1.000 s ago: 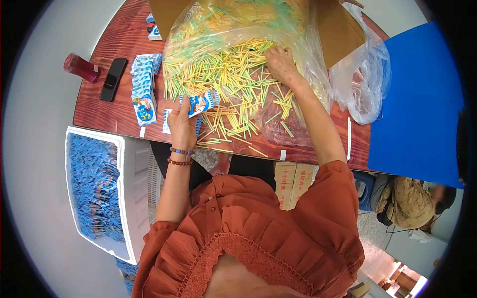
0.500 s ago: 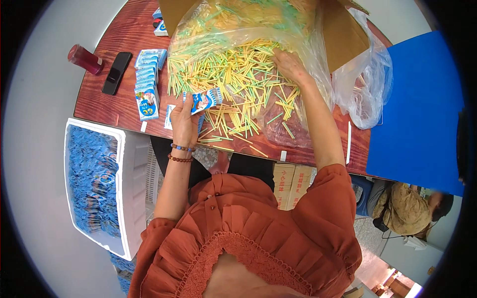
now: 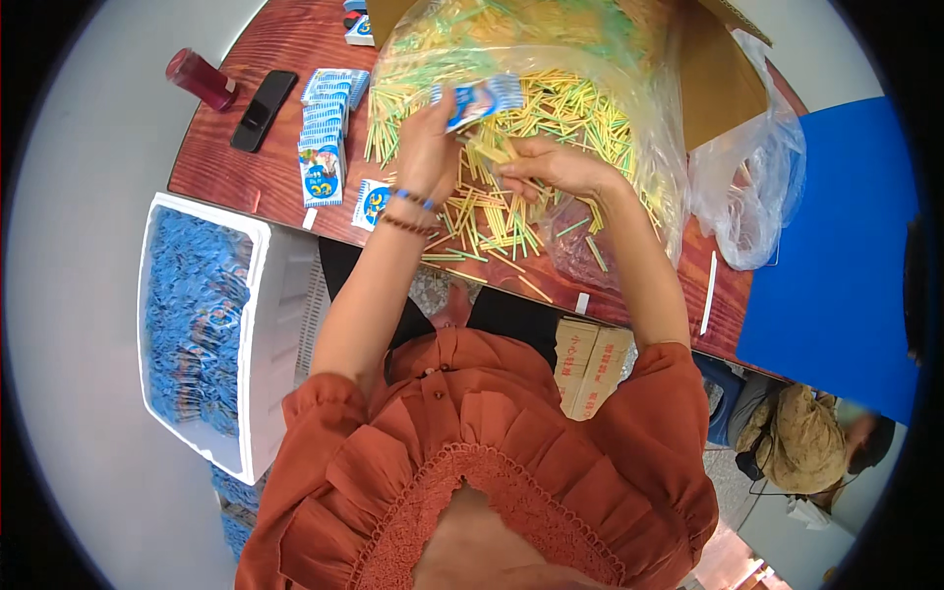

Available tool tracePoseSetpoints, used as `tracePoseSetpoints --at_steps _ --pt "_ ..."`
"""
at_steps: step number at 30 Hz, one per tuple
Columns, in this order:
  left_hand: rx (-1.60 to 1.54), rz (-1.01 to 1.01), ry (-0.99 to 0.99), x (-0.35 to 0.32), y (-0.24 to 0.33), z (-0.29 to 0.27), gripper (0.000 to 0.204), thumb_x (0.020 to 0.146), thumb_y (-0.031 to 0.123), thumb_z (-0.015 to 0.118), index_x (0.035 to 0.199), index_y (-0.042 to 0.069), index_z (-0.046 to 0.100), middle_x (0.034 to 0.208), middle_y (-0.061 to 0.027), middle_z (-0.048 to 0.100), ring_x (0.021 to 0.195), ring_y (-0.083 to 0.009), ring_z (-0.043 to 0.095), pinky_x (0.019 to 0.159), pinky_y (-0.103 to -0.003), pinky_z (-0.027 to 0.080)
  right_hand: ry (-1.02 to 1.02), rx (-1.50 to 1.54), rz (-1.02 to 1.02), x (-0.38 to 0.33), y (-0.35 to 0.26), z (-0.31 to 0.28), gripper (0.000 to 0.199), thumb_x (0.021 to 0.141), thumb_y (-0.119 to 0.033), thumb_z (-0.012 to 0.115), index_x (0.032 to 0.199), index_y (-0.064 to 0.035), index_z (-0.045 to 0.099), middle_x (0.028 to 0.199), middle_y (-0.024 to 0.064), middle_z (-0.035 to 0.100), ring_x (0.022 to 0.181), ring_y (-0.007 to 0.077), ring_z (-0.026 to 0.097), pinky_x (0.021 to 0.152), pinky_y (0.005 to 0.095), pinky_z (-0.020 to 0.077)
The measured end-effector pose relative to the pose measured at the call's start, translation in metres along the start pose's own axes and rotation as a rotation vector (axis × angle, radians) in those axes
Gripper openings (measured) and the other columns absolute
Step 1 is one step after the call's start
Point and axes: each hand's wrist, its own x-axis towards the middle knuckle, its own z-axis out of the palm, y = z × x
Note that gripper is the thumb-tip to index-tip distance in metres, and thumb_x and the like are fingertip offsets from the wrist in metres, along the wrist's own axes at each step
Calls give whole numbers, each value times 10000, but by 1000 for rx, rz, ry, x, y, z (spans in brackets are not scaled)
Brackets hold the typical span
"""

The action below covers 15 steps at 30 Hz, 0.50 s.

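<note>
My left hand (image 3: 429, 149), with two beaded bracelets at its wrist, is closed on a blue-and-white packet (image 3: 489, 102) held up over the pile. Just to its right, my right hand (image 3: 557, 167) pinches a few thin yellow sticks (image 3: 489, 150), their ends close to the packet. Beneath both hands spreads a heap of thin yellow and green sticks (image 3: 580, 116), partly inside a large clear plastic bag (image 3: 657, 147). One blue-and-white packet (image 3: 371, 204) lies near the left wrist. Farther left, a row of similar packets (image 3: 323, 157) overlaps on the table.
On the red wood-grain table (image 3: 211, 157) are a black phone (image 3: 264, 111) and a red-filled jar (image 3: 204, 79). A white foam box (image 3: 258, 324) of blue packets stands at left. At right are a cardboard box (image 3: 723, 84), a crumpled clear bag (image 3: 752, 192) and a blue panel (image 3: 846, 256). Another person sits lower right.
My right hand has come left out of the stick heap with a few sticks. My left hand has lifted its packet up and right toward it. The view has shifted slightly.
</note>
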Motion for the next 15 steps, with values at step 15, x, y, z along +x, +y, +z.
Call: tracePoseSetpoints --at_steps 15 --pt "-324 -78 232 -6 -32 -2 354 940 390 569 1008 42 572 924 -89 594 826 -203 555 749 -368 473 363 1108 -575 45 23 57 107 980 -124 482 1014 -23 492 840 44 526 775 155 514 814 344 435"
